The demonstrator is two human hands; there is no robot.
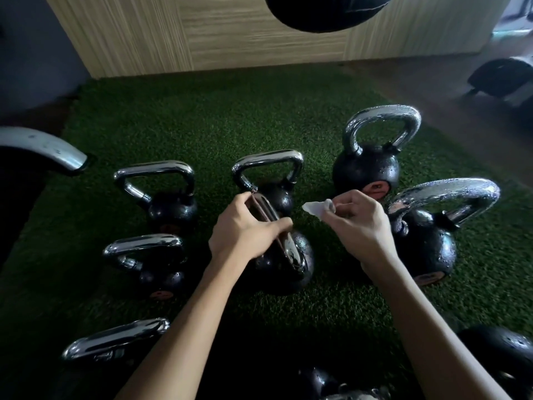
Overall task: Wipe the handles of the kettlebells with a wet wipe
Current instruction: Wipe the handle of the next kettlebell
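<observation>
Several black kettlebells with chrome handles stand on green artificial turf [219, 119]. My left hand [245, 229] grips the chrome handle of the middle front kettlebell [291, 264]. My right hand [360, 223] pinches a small crumpled white wet wipe [318, 207], held in the air just right of that handle and apart from it. Behind stands another kettlebell [271, 180]. Two larger ones with wet, beaded handles are at the right [369, 157] [432, 235]. More kettlebells line the left [164, 194] [150, 261].
A wood-panel wall [202, 33] closes off the far side of the turf. A dark ball [326, 10] hangs at the top. A curved chrome bar [43, 145] juts in from the left. Further kettlebells sit at the bottom edge [115, 339] [501, 350].
</observation>
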